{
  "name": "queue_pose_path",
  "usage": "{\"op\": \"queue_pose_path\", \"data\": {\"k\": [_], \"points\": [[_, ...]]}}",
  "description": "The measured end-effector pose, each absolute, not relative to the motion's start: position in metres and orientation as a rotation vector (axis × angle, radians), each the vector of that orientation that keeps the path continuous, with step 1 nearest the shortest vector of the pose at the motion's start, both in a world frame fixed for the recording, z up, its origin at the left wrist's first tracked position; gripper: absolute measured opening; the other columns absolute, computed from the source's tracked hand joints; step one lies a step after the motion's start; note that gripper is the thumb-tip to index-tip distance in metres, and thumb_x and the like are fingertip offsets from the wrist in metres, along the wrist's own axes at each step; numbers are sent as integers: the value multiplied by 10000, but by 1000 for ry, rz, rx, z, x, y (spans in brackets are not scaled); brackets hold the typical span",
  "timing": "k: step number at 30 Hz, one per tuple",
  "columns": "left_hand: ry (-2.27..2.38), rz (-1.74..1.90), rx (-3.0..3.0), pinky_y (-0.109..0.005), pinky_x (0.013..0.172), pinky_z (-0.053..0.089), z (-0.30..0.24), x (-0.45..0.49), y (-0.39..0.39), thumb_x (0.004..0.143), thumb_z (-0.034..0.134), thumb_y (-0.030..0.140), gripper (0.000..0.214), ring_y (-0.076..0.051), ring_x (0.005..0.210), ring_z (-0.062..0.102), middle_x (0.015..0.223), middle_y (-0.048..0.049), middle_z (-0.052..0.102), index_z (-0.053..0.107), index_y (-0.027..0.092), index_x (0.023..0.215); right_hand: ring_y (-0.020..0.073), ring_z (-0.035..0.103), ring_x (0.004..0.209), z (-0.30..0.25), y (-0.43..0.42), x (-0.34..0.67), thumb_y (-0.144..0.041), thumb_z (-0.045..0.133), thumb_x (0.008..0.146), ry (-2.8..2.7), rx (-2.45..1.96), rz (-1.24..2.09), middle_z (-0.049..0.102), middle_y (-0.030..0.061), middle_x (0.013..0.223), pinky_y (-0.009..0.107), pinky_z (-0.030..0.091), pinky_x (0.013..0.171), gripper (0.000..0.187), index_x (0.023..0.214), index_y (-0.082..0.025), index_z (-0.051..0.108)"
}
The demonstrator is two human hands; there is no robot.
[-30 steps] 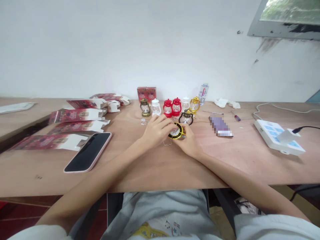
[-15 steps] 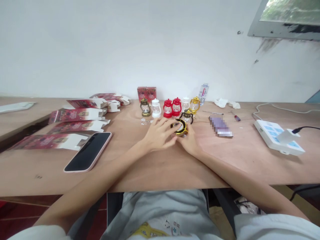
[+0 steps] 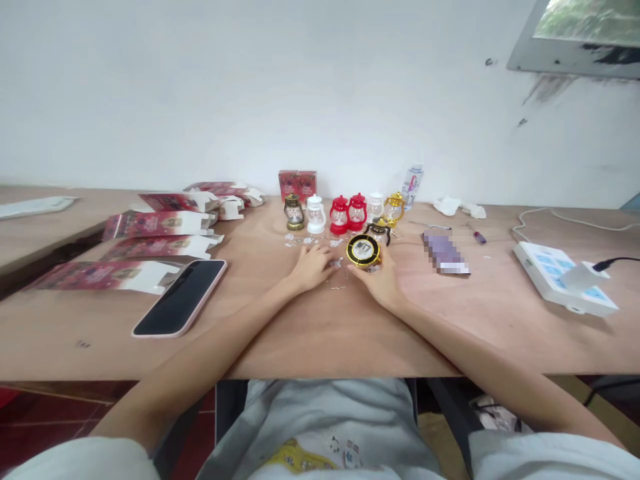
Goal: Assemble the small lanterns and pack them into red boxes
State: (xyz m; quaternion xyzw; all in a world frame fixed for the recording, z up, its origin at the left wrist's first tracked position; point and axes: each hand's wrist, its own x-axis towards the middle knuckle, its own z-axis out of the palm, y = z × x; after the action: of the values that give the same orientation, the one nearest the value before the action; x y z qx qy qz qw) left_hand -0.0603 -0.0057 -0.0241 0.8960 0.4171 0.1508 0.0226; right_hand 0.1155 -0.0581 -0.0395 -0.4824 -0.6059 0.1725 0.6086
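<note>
My right hand (image 3: 383,280) is wrapped around a black and gold lantern (image 3: 364,251), whose round base faces up toward me, with a pale disc and a small dark part in its centre. Beside it on the left, my left hand (image 3: 314,268) rests low at the tabletop, fingers bent together over small clear pieces (image 3: 336,263); what the fingertips hold, if anything, is too small to make out. Thin wire-like bits (image 3: 338,287) lie between the hands. Just behind the held lantern stands a dark lantern (image 3: 379,231).
Behind my hands stand a bronze lantern (image 3: 294,213), a white lantern (image 3: 315,215), red lanterns (image 3: 339,216) and a gold lantern (image 3: 395,209). Flattened red boxes (image 3: 150,248) and a phone (image 3: 180,298) lie left. On the right are a purple-screened phone (image 3: 445,252), a screwdriver (image 3: 479,237) and a power strip (image 3: 545,267).
My left hand has left the lantern's base and moved left, down to the small clear pieces on the table. The base is now uncovered, still in my right hand. The view has shifted slightly.
</note>
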Motion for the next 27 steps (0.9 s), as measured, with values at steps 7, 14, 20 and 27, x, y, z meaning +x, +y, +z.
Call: {"op": "queue_pose_path", "data": {"k": [7,14,20,27], "points": [[1086,1093,2312,-275,667,436,-12,-65,-9,801,612,256,107,-151,692,578,772,-28,680,656,161,780,227,613,953,-38,-59,115,-254,754,624,-1412,-1134,446,651,64,1011,383,482,860,468,1035,-185,541],[840,1635,1842,-241,706,474,12,-73,-21,737,697,294,178,-118,735,594,767,1,635,631,166,841,249,578,978,-41,-59,117,-291,758,626,-1495,-1208,335,638,68,1027,411,460,858,462,1029,-189,557],[692,1529,1785,-244,721,480,19,-69,-33,739,710,285,243,-111,730,599,791,-12,666,679,176,953,245,592,965,-43,-58,117,-296,756,633,-1513,-1190,340,640,70,1027,404,466,851,472,1046,-186,556],[755,1478,1567,-244,634,492,21,-62,-44,668,764,334,212,-118,673,606,739,-19,685,676,157,742,240,600,946,-39,-60,115,-295,754,634,-1524,-1179,358,644,67,1019,401,475,844,455,1026,-190,548]]}}
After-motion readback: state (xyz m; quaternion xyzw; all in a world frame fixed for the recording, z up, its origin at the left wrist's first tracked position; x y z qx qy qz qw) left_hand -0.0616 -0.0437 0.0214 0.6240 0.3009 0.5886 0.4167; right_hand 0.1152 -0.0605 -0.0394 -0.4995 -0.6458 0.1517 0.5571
